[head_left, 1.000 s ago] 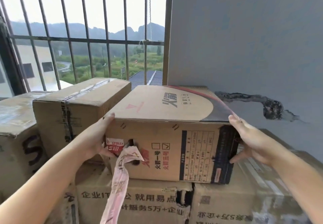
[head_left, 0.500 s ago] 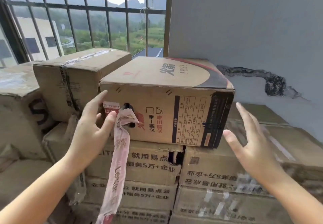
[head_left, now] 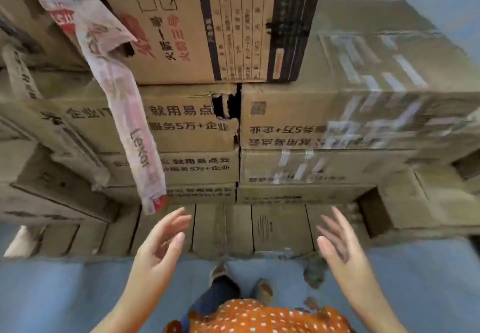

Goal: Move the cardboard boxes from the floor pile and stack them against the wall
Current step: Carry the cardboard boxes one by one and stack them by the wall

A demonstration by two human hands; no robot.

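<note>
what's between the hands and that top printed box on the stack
Nothing solid. Left hand and right hand hover open and empty below the printed box; only the loose tape strip dangles above the left hand.

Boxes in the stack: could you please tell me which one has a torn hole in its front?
The box directly under the top printed box, left column: its upper right corner is ripped open to a dark hole. The others' fronts look whole.
</note>
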